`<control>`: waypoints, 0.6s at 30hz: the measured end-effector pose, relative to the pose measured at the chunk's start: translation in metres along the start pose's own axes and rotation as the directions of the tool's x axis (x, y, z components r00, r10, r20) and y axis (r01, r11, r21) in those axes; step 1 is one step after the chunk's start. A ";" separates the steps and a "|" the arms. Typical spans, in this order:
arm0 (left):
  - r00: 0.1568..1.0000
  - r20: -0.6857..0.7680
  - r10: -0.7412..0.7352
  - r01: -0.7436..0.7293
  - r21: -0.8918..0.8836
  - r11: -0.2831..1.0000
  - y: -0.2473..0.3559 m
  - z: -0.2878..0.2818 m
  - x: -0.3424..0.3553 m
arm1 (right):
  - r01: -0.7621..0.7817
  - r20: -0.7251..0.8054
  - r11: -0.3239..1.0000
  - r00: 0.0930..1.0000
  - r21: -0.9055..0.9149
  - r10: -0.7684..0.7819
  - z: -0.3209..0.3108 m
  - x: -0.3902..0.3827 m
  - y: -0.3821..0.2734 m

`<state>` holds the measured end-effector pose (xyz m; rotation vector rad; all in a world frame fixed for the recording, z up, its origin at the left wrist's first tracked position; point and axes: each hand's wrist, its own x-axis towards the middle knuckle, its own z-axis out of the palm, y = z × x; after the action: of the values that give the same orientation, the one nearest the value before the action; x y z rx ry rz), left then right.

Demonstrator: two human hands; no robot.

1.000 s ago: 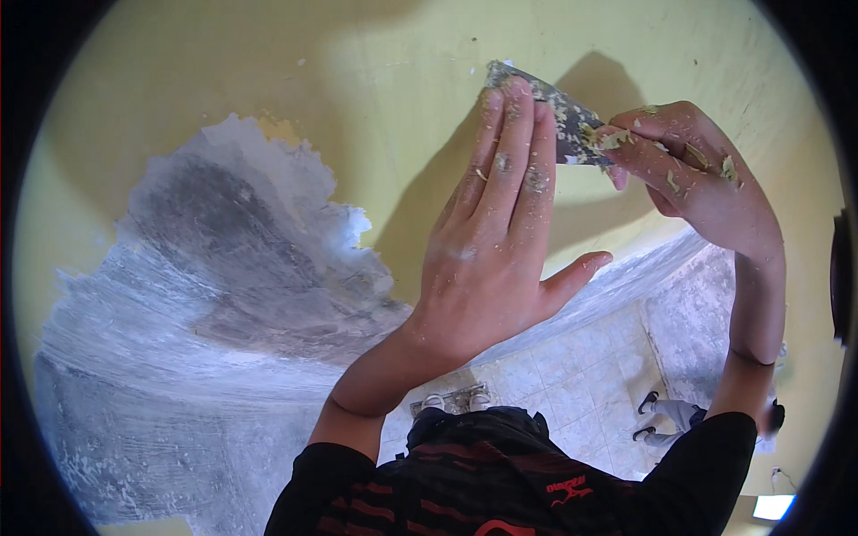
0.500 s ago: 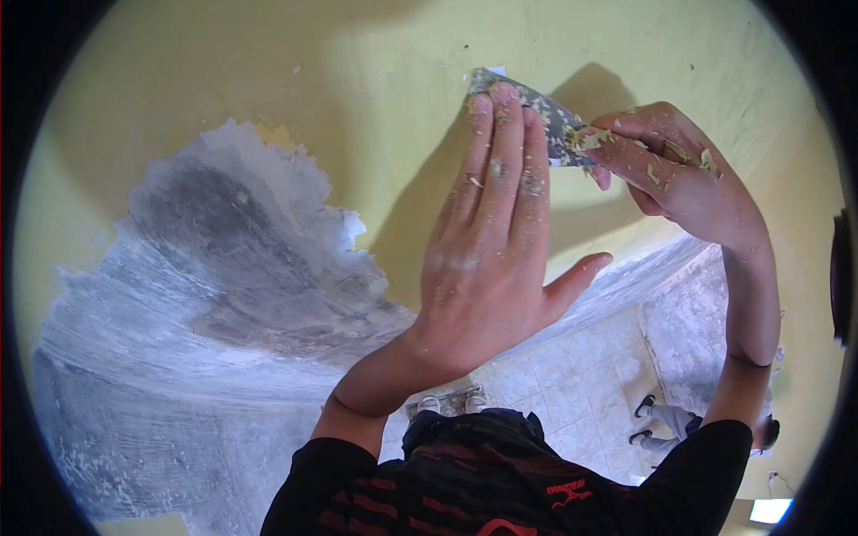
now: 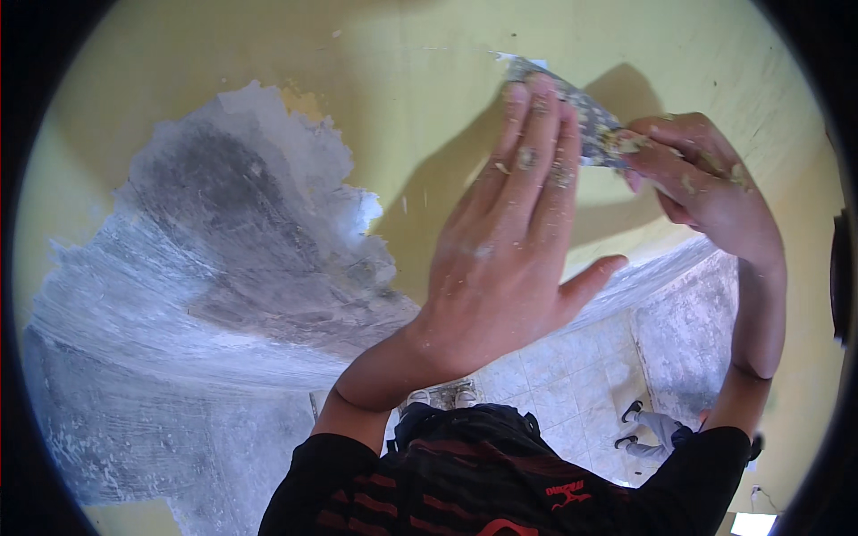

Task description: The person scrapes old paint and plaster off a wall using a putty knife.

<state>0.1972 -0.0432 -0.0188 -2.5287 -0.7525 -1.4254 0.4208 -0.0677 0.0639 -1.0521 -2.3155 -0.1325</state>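
A flat metal scraper (image 3: 592, 123), flecked with yellow paint chips, lies against the yellow painted wall (image 3: 429, 98). Its handle end is gripped in my right hand (image 3: 702, 174), which has paint shavings stuck to the fingers. My left hand (image 3: 509, 241) is laid flat with its fingers stretched out, the fingertips pressing on the scraper's blade and the thumb spread to the right. Dust and small flakes cling to the left fingers. Pale bare wall shows in small spots along the blade's edges.
A large stripped patch of grey plaster (image 3: 223, 205) with ragged paint edges spreads over the wall at left. Below are the tiled floor (image 3: 572, 384) and my feet (image 3: 442, 397). Another person (image 3: 657, 431) stands at lower right, mostly hidden by my right arm.
Both hands and the scraper have shifted a little to the right in the view. The stripped patch also sits slightly higher and to the right. My grip looks the same.
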 end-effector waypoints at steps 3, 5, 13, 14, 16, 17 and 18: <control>0.999 -0.005 0.032 -0.032 -0.052 0.998 -0.002 0.002 -0.001 | -0.618 0.181 0.704 0.782 0.350 0.596 -0.013 0.010 -0.016; 1.000 -0.009 0.026 -0.026 -0.030 0.999 -0.002 -0.002 -0.002 | -0.318 0.071 0.922 0.948 0.222 0.310 -0.003 0.010 -0.001; 0.999 -0.034 0.030 -0.031 -0.031 0.999 -0.007 -0.012 -0.004 | -0.036 0.011 0.990 0.999 0.139 0.035 0.002 0.015 -0.004; 0.999 -0.036 0.031 -0.032 -0.029 0.999 -0.008 -0.012 -0.003 | -0.033 0.010 0.990 0.999 0.139 0.032 -0.001 0.017 -0.009; 0.999 -0.030 0.032 -0.034 -0.089 0.995 -0.008 -0.012 -0.001 | -0.556 0.151 0.754 0.828 0.349 0.540 -0.010 0.023 -0.027; 0.999 -0.028 0.036 -0.039 -0.092 0.995 -0.009 -0.013 -0.003 | -0.558 0.147 0.753 0.826 0.349 0.544 -0.008 0.023 -0.022; 0.999 -0.030 0.030 -0.032 -0.050 0.998 -0.010 -0.015 -0.006 | -0.231 0.102 0.955 0.971 0.188 0.215 -0.005 0.024 -0.010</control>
<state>0.1786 -0.0419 -0.0166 -2.5392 -0.6782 -1.4858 0.4035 -0.0605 0.0829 -1.2241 -2.2057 0.2294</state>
